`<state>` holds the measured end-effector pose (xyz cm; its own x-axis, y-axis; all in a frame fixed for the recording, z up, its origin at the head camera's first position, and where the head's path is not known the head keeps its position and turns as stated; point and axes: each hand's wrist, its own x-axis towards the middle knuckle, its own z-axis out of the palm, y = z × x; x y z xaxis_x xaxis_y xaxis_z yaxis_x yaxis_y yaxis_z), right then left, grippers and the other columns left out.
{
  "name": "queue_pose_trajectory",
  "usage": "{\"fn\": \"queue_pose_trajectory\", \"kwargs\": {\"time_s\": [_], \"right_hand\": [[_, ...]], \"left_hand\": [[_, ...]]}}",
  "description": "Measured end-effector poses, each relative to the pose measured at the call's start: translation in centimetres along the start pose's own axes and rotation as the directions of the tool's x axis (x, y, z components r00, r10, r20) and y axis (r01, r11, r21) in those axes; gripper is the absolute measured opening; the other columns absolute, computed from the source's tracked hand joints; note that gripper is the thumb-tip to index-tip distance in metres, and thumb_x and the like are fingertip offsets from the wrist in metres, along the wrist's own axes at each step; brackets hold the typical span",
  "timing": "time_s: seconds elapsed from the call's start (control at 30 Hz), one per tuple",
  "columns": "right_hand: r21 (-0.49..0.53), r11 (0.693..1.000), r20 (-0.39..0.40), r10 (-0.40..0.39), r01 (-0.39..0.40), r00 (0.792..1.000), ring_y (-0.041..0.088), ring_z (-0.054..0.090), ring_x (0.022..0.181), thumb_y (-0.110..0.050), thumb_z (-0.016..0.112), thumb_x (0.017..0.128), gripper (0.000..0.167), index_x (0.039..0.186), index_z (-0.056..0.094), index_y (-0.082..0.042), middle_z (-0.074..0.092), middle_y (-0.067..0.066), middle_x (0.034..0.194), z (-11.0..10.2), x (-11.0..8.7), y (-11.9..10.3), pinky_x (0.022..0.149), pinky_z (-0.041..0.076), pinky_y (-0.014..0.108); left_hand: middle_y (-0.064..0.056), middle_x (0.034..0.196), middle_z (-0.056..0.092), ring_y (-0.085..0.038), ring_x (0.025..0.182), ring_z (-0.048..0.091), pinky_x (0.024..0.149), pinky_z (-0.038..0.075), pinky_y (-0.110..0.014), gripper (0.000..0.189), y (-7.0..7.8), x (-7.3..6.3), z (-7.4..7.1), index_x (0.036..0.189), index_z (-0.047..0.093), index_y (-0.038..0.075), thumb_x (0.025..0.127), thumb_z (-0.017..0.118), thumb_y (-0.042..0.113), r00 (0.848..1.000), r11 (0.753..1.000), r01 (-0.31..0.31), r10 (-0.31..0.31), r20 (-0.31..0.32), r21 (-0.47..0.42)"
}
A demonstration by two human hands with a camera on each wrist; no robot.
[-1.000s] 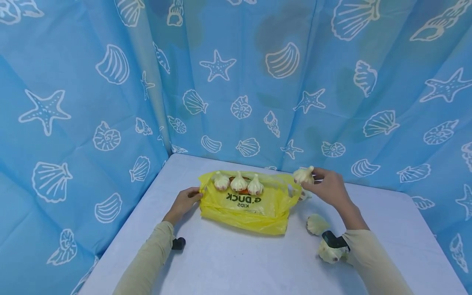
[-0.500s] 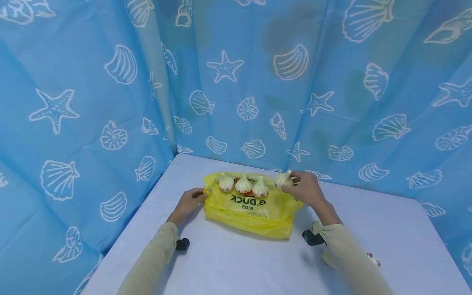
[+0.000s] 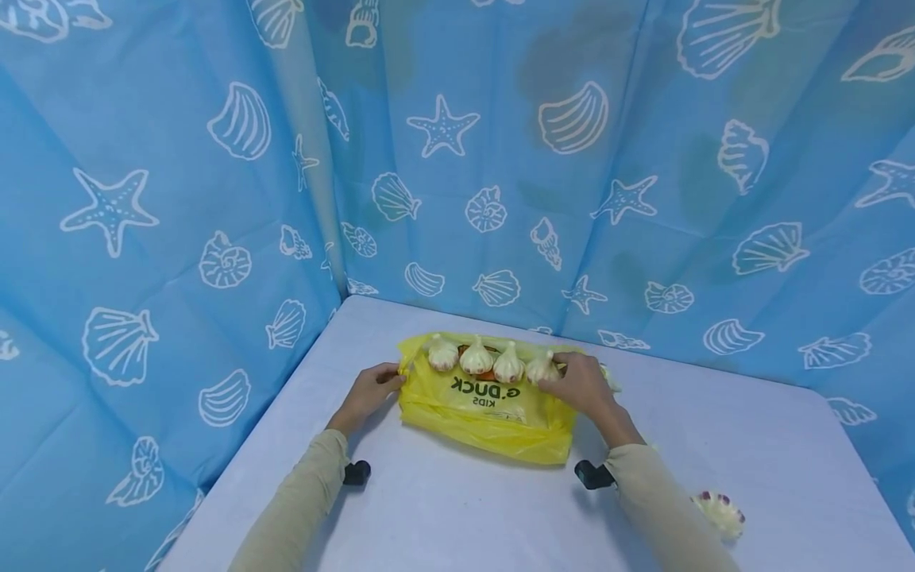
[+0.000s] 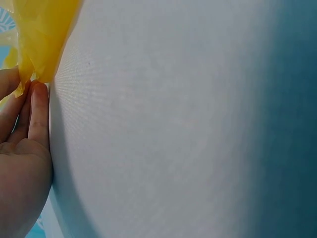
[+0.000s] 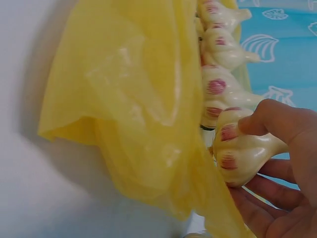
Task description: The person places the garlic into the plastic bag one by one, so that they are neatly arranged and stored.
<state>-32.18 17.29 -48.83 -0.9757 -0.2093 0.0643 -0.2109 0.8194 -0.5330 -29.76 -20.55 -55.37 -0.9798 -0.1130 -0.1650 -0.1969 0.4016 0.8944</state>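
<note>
A yellow plastic bag [image 3: 465, 413] with dark lettering lies flat on the table. Three garlic bulbs [image 3: 476, 357] sit in a row along its far part, stems up. My left hand [image 3: 367, 396] pinches the bag's left edge; in the left wrist view the yellow film [image 4: 44, 37] is between thumb and fingers. With thumb and fingers my right hand [image 3: 582, 388] holds another garlic bulb [image 5: 240, 148] at the right end of the row, close beside the third one. In the right wrist view its purple-streaked cloves face the bag.
Right of the bag, a garlic bulb [image 3: 720, 515] lies beside my right sleeve [image 3: 661, 504]. Another pale bulb [image 3: 609, 378] shows partly behind my right hand. White cloth covers the table [image 3: 457, 516], and a blue shell-patterned curtain [image 3: 486, 262] rises behind it.
My right hand has carried its garlic bulb left and down, from beyond the bag's right edge to the row's end. The left hand keeps its pinch on the bag. The view has shifted slightly.
</note>
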Motion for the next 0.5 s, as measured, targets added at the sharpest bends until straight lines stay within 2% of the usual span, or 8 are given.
{"fn": "queue_pose_trajectory", "kwargs": {"time_s": [0.27,0.5], "right_hand": [[-0.034,0.999,0.0,-0.01,0.01,1.0,0.027,0.056,0.089,-0.036,0.077,0.08,0.064,0.126,0.061,0.007,0.066,0.019,0.114,0.75,0.42,0.82,0.079,0.054,0.041],[-0.042,0.999,0.011,-0.013,0.014,1.0,0.03,0.058,0.094,-0.032,0.077,0.08,0.062,0.124,0.061,0.009,0.064,0.023,0.117,0.97,0.67,0.87,0.084,0.053,0.045]], "left_hand": [[-0.008,0.125,0.062,-0.025,0.117,0.054,0.101,0.045,-0.044,0.034,-0.23,0.19,0.07,0.126,0.063,0.01,0.095,0.064,0.025,1.0,1.0,-0.003,0.003,0.001,0.005],[-0.006,0.125,0.061,-0.024,0.117,0.054,0.102,0.044,-0.043,0.035,-0.21,0.36,0.07,0.126,0.063,0.012,0.095,0.064,0.027,0.999,0.999,0.036,-0.036,0.004,0.019]]}}
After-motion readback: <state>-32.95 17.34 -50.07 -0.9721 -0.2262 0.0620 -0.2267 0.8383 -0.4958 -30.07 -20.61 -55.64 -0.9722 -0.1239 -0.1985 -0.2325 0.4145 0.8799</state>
